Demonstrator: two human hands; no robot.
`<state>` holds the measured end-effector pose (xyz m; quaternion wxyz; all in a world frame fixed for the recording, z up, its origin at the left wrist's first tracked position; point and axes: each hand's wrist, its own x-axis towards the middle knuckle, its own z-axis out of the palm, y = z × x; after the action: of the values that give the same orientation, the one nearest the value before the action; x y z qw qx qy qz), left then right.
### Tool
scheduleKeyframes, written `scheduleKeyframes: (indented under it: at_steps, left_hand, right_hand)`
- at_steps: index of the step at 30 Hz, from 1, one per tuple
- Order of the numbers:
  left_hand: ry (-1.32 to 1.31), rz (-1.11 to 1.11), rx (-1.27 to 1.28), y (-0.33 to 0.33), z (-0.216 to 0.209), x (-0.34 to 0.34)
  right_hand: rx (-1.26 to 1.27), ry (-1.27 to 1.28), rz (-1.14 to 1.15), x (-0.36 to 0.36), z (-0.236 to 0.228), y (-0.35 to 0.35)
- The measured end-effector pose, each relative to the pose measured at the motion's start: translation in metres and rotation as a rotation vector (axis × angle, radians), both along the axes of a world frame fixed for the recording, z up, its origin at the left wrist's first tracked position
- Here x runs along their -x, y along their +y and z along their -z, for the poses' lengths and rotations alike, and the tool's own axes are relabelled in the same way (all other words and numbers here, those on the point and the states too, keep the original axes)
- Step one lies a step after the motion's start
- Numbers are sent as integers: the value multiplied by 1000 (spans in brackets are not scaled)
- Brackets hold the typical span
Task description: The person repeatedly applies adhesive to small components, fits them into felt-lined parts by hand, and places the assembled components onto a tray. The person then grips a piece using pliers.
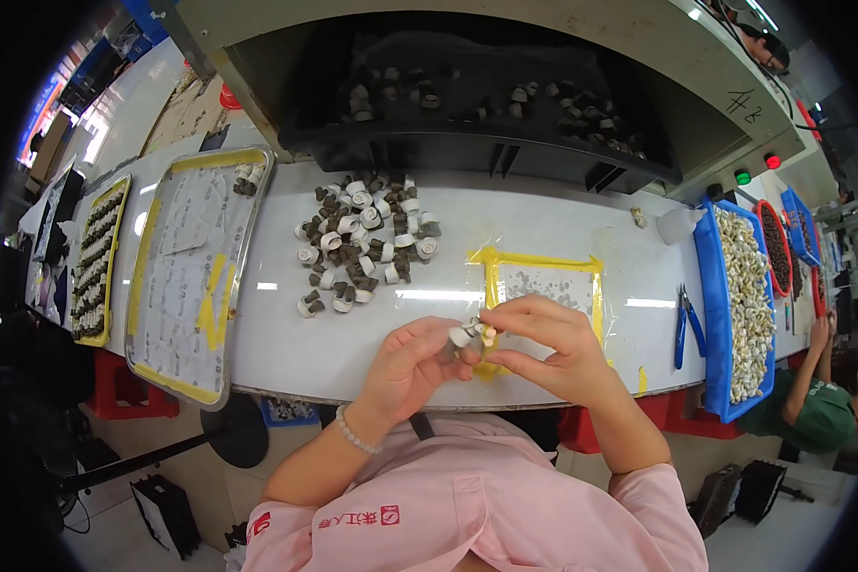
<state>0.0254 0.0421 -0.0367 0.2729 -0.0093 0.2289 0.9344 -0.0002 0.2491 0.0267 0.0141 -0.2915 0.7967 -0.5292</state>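
My left hand [408,370] is closed, pinching a small white and dark grey piece [460,337] between thumb and fingers. Against that piece, my right hand [561,351] pinches a tiny cream-coloured part [488,335]; its exact kind is too small to make out. Both hands meet above the table's near edge, by a square of yellow tape [543,259] with dark smudges inside. Beyond my left hand lies a loose pile of similar white and grey pieces [360,221], with rounded white caps.
A metal tray [173,383] stands left, a yellow tray [99,257] with rows of pieces beyond it. At right are a blue basket [726,412] of cream parts, blue-handled pliers [681,336] and a white bottle [675,227]. A black bin [400,153] sits under the machine's overhang.
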Motion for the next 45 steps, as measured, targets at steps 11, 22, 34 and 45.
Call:
scheduleKeyframes:
  at_steps: [11, 22, 34, 45]
  left_hand:
    - [-66, 45, 140, 2, -11, 1]
    - [-63, 59, 331, 4, -13, 2]
    - [-44, 75, 302, 7, -11, 2]
    - [189, -196, 625, -47, -37, 3]
  right_hand:
    - [-86, 81, 124, -8, 9, -7]
    - [-148, 176, 153, -13, 8, -8]
    - [-104, 142, 135, -10, 7, -3]
    - [-601, 180, 733, 76, 7, 117]
